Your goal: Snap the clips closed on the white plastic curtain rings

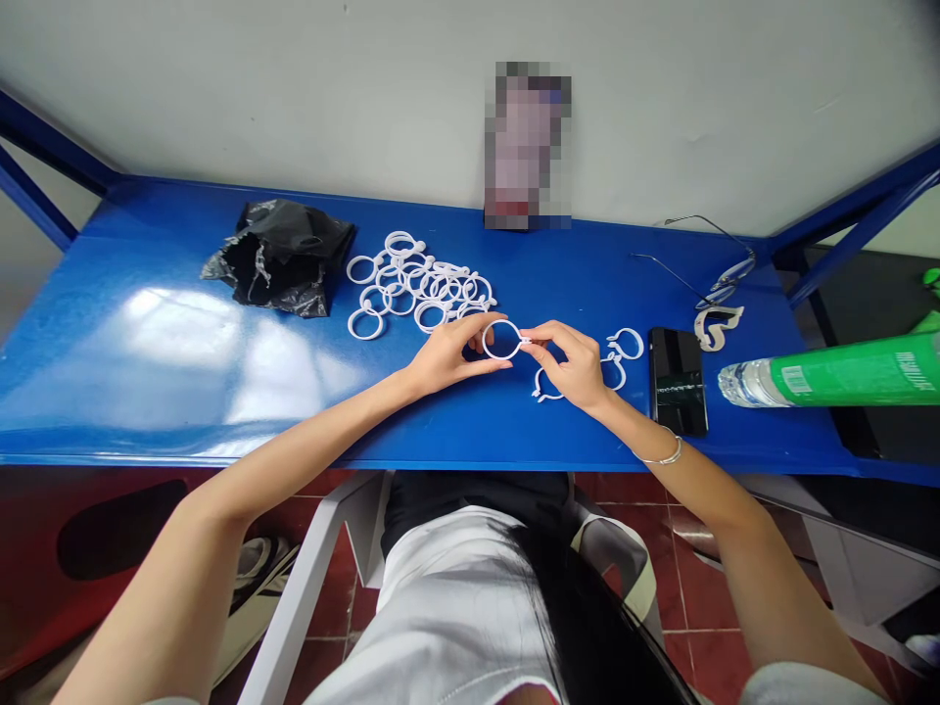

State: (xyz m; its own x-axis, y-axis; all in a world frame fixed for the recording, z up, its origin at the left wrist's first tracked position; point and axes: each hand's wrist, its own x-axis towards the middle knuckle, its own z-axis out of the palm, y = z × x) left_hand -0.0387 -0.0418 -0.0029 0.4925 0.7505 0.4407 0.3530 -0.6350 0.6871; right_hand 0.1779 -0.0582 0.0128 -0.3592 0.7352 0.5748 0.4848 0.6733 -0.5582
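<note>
Between my two hands, a little above the blue table (433,416), is a white plastic ring (485,345) with a small clasp on its right side. My left hand (456,354) curves around the ring's left edge, thumb below and fingers above. The thumb and fingers of my right hand (569,364) pinch the clasp. Behind my left hand lies a heap of similar white rings (400,279), looking closed. Beside and partly under my right hand are a few opened white rings (635,343), their ends apart.
A crumpled black plastic bag (294,245) lies at the back left, its mouth open. To the right are a phone (677,382), a wristwatch (716,328), eyeglasses (727,279) and a bottle with a green label (844,372). A blurred-out upright object (525,147) leans on the wall.
</note>
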